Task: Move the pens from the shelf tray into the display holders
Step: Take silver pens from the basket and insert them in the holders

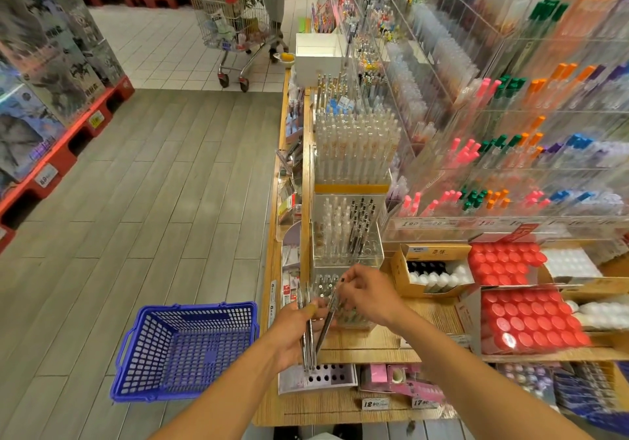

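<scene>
A shop aisle has a grey plank floor (163, 201) that gives way to white tiles (163, 48) farther off. On the left, stacked boxes (51, 65) stand on red pallets (68, 153) (small price tags on their edges). A blue basket (185, 351) sits on the planks beside a wooden shelf (374, 344), and a shopping cart (238, 21) stands on the tiles.
</scene>
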